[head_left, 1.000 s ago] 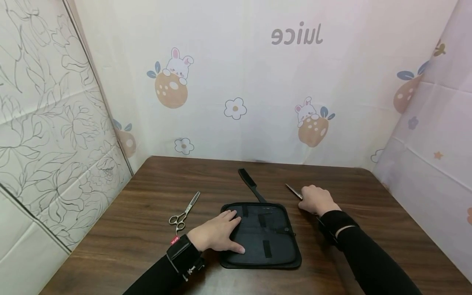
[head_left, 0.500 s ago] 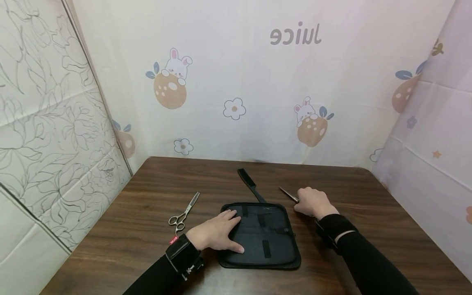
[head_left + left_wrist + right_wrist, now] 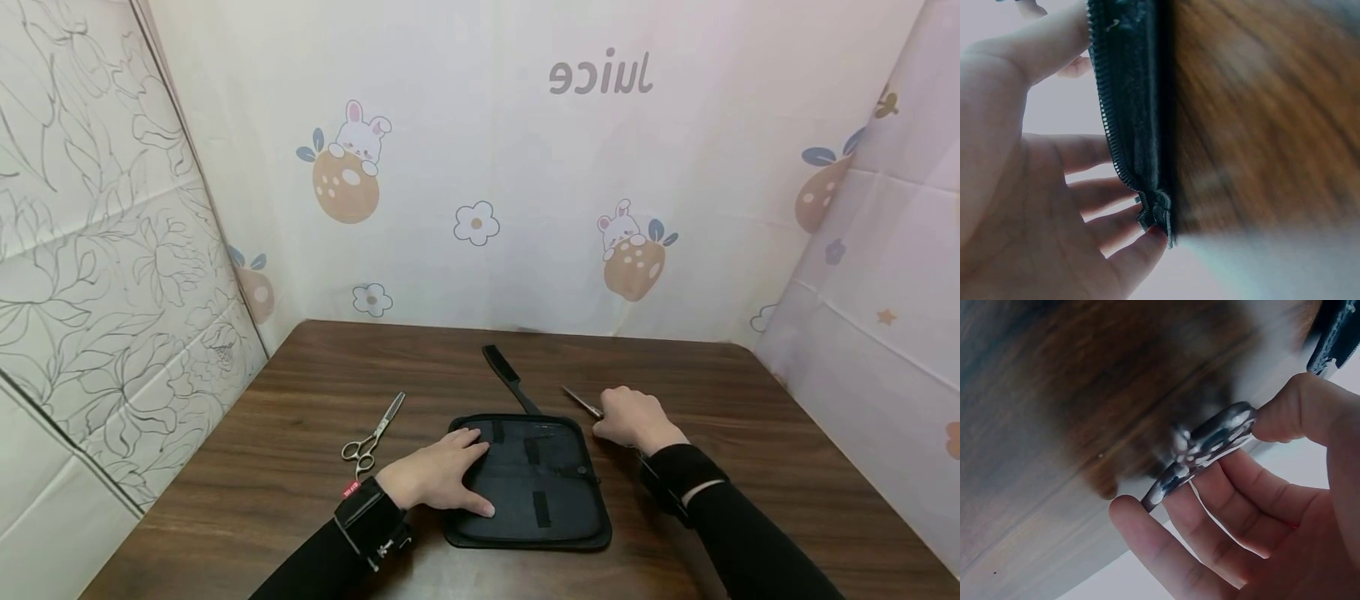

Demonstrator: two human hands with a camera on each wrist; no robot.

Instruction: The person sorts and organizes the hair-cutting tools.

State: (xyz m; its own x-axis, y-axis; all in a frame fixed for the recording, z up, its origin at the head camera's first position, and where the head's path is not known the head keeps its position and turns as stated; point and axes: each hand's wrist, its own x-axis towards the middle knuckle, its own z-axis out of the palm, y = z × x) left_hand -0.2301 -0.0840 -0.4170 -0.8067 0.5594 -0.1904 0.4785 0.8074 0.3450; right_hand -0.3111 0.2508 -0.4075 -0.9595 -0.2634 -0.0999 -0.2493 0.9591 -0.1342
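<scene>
You hold in your right hand [image 3: 636, 417] a slim pair of shiny silver metal scissors [image 3: 583, 403], and their narrow, pointed end comes out beyond your fingers, toward the far left of the brown wooden desk [image 3: 300, 383]. These scissors are near the right side of the flat black rectangular case [image 3: 517, 492], which has rounded corners and dark straps on its upper face. Whether the scissors touch the desk, I cannot tell. Your left hand [image 3: 441, 475] rests on the left part of the case, fingers extended and spread. Behind the case lies a black long-handled comb [image 3: 501, 364], and to the left lie silver metal thinning scissors [image 3: 386, 417] with toothed blade. The head view hides the handles which you grip, but the right wrist view shows their glossy metal rings [image 3: 1210, 427], pinched between your thumb and fingertips. The left wrist view shows a black toothed zipper [image 3: 1107, 119] along the case's edge, which the head view does not let one distinguish.
</scene>
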